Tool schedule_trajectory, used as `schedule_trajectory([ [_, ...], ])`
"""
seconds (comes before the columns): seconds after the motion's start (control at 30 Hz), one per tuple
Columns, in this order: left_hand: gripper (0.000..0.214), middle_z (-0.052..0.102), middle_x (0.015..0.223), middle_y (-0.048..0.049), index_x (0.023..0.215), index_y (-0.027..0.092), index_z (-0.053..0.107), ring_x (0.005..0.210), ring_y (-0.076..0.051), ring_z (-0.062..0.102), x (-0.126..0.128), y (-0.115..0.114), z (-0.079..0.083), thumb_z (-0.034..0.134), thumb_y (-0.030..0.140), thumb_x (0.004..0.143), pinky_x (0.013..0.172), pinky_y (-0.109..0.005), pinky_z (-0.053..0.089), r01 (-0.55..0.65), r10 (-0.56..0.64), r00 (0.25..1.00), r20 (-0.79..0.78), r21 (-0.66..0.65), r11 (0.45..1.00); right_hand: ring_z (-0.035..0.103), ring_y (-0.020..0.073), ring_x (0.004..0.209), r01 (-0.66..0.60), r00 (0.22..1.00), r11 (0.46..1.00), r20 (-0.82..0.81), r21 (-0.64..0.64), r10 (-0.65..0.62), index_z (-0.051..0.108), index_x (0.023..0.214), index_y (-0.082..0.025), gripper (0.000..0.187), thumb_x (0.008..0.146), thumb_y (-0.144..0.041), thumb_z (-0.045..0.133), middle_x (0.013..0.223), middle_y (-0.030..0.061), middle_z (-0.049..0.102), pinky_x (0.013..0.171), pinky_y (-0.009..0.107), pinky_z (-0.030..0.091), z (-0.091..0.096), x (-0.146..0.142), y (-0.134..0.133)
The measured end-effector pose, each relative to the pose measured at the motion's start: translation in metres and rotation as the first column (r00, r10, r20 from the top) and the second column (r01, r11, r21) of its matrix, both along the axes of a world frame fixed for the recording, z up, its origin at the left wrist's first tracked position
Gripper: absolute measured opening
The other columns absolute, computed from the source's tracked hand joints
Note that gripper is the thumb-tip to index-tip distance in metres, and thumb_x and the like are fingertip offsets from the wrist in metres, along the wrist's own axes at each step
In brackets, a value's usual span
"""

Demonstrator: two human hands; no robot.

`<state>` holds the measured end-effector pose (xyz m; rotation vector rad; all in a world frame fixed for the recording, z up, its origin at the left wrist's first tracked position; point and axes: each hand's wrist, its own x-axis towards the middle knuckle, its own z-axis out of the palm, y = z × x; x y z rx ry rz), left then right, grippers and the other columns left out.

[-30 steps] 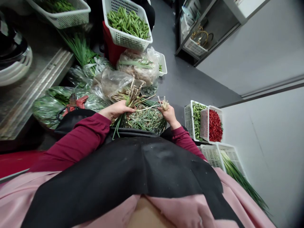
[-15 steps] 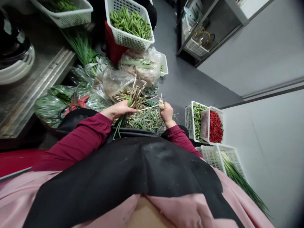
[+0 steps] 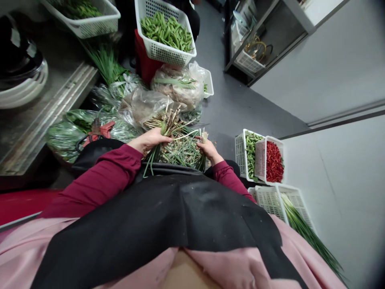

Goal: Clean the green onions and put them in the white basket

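My left hand (image 3: 152, 139) is closed round a bunch of scallions (image 3: 170, 123), whose brown, dry root ends point up and whose green leaves hang below the wrist. My right hand (image 3: 209, 149) pinches a smaller bunch of cleaned scallions (image 3: 204, 137), white ends up and green tops hanging beneath the fingers. A single pale stalk (image 3: 189, 133) stretches between the two bunches. Under both hands lies a heap of loose green and dry trimmings (image 3: 180, 154). A black apron (image 3: 168, 216) covers my lap.
White baskets hold green peppers (image 3: 167, 32), red chillies (image 3: 274, 162) and long scallions (image 3: 306, 228). Plastic bags of vegetables (image 3: 180, 86) lie ahead. Red-handled scissors (image 3: 99, 134) rest on a bag at left, beside a metal-edged platform (image 3: 72, 92). Grey floor (image 3: 231, 100) runs ahead right.
My right hand has turned and loosened from a fist to a pinch, so the green tops of its bunch now hang into view. A pale stalk now bridges the bunches. My left hand has barely moved.
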<state>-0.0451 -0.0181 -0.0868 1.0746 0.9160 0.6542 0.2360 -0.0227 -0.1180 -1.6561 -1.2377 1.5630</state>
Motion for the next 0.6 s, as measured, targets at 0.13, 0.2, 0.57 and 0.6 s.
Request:
schedule_trajectory([
  [0.13,0.022,0.052,0.056,0.0023,0.071,0.013,0.061,0.047,-0.008,0.044,0.009,-0.002,-0.003,0.076,0.026,0.061,0.045,-0.021,0.035,-0.036,0.036,0.999,0.022,-0.013,0.999,0.041,0.0055,0.039,-0.1,0.971,0.995,-0.216,0.028,0.104,0.063,0.113,-0.017,0.054,0.078,-0.058,0.061,0.065,-0.0019,0.06,0.04,0.02,0.029,0.012,-0.009,-0.007],
  [0.2,0.023,0.053,0.058,0.0018,0.072,0.012,0.062,0.049,-0.008,0.045,0.016,-0.003,-0.002,0.076,0.026,0.061,0.046,-0.021,0.035,-0.021,0.021,0.999,0.039,-0.01,1.0,0.042,0.0055,0.042,-0.094,0.951,0.995,-0.292,0.045,0.103,0.065,0.108,-0.017,0.049,0.079,-0.056,0.063,0.067,-0.0019,0.058,0.041,0.021,0.032,0.017,-0.014,-0.008],
  [0.57,0.031,0.056,0.058,0.0021,0.073,0.011,0.064,0.048,-0.008,0.046,0.042,-0.006,-0.008,0.083,0.029,0.056,0.046,-0.022,0.038,0.009,-0.003,0.995,0.098,-0.06,0.998,0.046,0.0089,0.052,0.093,0.918,0.991,-0.394,0.094,-0.049,0.061,0.086,-0.02,0.039,0.069,-0.053,0.073,0.072,-0.0005,0.056,0.051,0.026,0.045,0.041,-0.04,-0.012],
  [0.6,0.032,0.058,0.06,0.0011,0.075,0.011,0.066,0.05,-0.009,0.049,0.043,-0.005,-0.008,0.084,0.029,0.056,0.047,-0.022,0.04,-0.012,0.023,0.992,0.122,-0.083,0.996,0.05,0.0104,0.057,0.137,0.929,0.982,-0.36,0.13,-0.082,0.06,0.083,-0.019,0.038,0.07,-0.053,0.071,0.075,0.0014,0.058,0.054,0.027,0.047,0.042,-0.038,-0.011],
])
